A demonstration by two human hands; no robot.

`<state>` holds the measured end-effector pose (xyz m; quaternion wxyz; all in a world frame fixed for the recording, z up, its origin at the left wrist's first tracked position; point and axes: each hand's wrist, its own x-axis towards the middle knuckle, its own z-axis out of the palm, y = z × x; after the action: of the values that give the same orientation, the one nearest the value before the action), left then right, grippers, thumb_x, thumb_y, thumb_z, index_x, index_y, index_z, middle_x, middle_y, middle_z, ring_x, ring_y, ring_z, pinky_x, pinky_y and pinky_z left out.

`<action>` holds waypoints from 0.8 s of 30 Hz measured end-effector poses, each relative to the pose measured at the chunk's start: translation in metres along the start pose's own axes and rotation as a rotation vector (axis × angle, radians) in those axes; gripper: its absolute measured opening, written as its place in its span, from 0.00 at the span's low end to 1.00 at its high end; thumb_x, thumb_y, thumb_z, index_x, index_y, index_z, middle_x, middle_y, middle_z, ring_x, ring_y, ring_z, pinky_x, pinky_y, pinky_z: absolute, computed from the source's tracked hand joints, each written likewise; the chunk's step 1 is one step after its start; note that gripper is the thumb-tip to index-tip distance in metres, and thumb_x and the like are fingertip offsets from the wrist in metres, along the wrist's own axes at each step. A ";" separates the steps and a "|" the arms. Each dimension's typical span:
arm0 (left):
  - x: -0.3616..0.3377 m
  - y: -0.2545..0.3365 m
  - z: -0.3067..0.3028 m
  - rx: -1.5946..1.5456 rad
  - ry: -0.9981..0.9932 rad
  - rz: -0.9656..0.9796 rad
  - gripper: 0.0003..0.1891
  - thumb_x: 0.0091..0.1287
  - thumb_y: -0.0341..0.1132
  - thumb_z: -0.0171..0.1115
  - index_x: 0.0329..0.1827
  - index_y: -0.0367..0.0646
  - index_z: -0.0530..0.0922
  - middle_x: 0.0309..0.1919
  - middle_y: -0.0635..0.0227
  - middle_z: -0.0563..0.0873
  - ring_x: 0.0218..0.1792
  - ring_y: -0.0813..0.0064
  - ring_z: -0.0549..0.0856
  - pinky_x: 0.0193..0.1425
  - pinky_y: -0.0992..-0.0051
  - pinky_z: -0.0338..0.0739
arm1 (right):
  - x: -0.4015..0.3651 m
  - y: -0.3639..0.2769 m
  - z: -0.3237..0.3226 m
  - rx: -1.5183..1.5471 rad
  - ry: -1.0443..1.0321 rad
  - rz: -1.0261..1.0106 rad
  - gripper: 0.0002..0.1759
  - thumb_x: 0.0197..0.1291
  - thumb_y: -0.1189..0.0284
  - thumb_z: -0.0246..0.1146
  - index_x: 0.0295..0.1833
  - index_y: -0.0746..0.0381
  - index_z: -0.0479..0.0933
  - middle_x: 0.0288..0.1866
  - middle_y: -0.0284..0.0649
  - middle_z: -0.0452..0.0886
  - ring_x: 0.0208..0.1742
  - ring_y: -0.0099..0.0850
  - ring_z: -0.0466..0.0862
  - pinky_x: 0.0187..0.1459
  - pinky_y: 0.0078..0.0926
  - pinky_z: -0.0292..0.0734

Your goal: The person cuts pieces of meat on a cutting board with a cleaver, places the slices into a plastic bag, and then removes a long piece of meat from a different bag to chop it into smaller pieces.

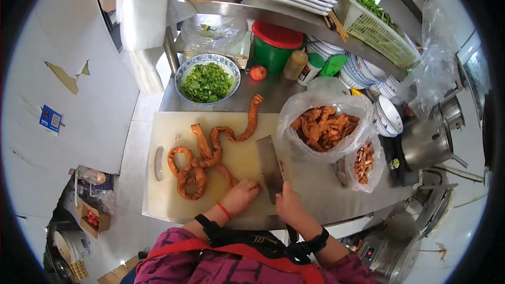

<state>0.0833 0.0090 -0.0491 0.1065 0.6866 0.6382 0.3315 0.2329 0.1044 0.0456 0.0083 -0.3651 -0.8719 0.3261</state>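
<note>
A long brown length of braised intestine [214,153] lies coiled across a pale cutting board [163,200], one end reaching up toward the back edge. Its near end runs to my left hand [242,196], whose curled fingers press on it at the board's front; the fingertips are partly hidden. My right hand [292,208] is closed around the handle of a cleaver [270,165]. The broad blade rests near the board's right side, just right of my left hand and apart from the coils.
Right of the board stand a plastic bag [286,126] of brown intestine pieces and a smaller bag [374,173] of cut pieces. Behind are a bowl [181,87] of chopped greens, a green tub [271,55] and a bottle [295,64]. A steel pot [426,144] sits far right.
</note>
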 end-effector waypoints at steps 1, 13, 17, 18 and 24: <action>0.005 0.006 0.010 -0.004 0.051 -0.014 0.13 0.53 0.29 0.54 0.42 0.38 0.77 0.42 0.59 0.77 0.48 0.58 0.76 0.54 0.66 0.72 | -0.004 0.002 -0.009 -0.002 0.039 0.002 0.13 0.59 0.76 0.51 0.47 0.68 0.59 0.30 0.65 0.76 0.35 0.62 0.77 0.36 0.57 0.69; -0.002 -0.004 -0.038 0.065 0.124 0.029 0.11 0.47 0.32 0.63 0.35 0.44 0.77 0.38 0.66 0.79 0.49 0.61 0.75 0.55 0.63 0.71 | -0.044 -0.019 -0.038 -0.177 -0.247 0.125 0.12 0.55 0.79 0.52 0.45 0.67 0.60 0.27 0.63 0.76 0.32 0.62 0.78 0.36 0.56 0.71; 0.002 -0.009 -0.030 0.072 0.096 0.039 0.07 0.47 0.31 0.59 0.31 0.44 0.77 0.35 0.68 0.79 0.44 0.62 0.77 0.51 0.64 0.72 | -0.018 0.003 0.000 -0.132 -0.125 0.027 0.13 0.54 0.80 0.51 0.46 0.68 0.60 0.27 0.63 0.76 0.33 0.62 0.77 0.36 0.56 0.71; 0.002 -0.009 -0.031 0.068 0.050 0.033 0.06 0.48 0.30 0.58 0.30 0.44 0.77 0.35 0.68 0.79 0.41 0.63 0.78 0.49 0.64 0.73 | -0.013 0.000 0.002 -0.128 -0.123 0.033 0.13 0.54 0.80 0.51 0.46 0.68 0.60 0.27 0.63 0.76 0.33 0.62 0.77 0.36 0.56 0.71; -0.005 0.000 -0.008 0.100 0.143 0.036 0.04 0.48 0.30 0.57 0.28 0.44 0.76 0.32 0.67 0.78 0.37 0.64 0.77 0.44 0.67 0.74 | -0.010 -0.011 -0.020 0.012 0.064 0.081 0.13 0.55 0.80 0.50 0.47 0.68 0.60 0.29 0.65 0.76 0.36 0.62 0.77 0.36 0.56 0.70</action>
<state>0.0788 0.0018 -0.0452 0.0205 0.6771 0.6474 0.3493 0.2389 0.1034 0.0699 0.0254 -0.4102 -0.8538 0.3196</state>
